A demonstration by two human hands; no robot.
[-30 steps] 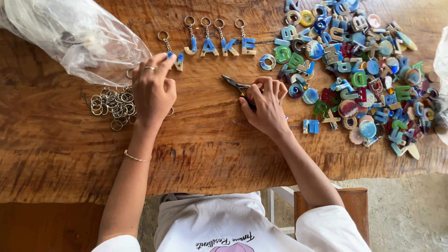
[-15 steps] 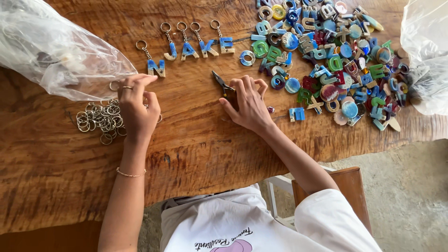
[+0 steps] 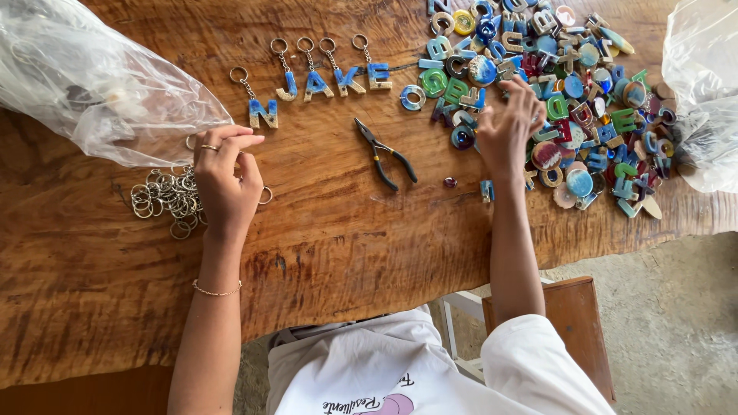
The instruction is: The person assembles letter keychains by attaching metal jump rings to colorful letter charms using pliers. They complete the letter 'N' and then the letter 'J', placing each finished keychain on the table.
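Left hand [image 3: 224,180] rests on the wooden table [image 3: 323,246], fingers curled loosely, thumb and forefinger tips near each other at approx the edge of the clear plastic bag [image 3: 92,84]. Cannot tell whether anything is pinched between them. Hand lies partly over the heap of metal key rings [image 3: 157,198], touching it; one ring shows just beside the palm on the right side. Thin bracelet [image 3: 215,291] on the wrist, ring on one finger.

Right hand [image 3: 507,127] is over the left edge of the pile of coloured letter pieces [image 3: 584,100], fingers spread and open, blurred. Gripping nothing that can be seen; fingertips are at or just above the pieces.

Pliers [image 3: 384,154] lie flat on the table between the two hands, touched by neither, handles dark, nose pointing away from the person.

Beyond the pliers: a row of four blue letter key chains [image 3: 334,73], each w/ ring and short chain, laid side by side. One more letter key chain [image 3: 260,104] lies apart, to the left of the row and near the left hand's fingertips.

Small dark bead [image 3: 450,182] lies alone near the right wrist. Second clear bag [image 3: 703,92] at the far right, against the pile.
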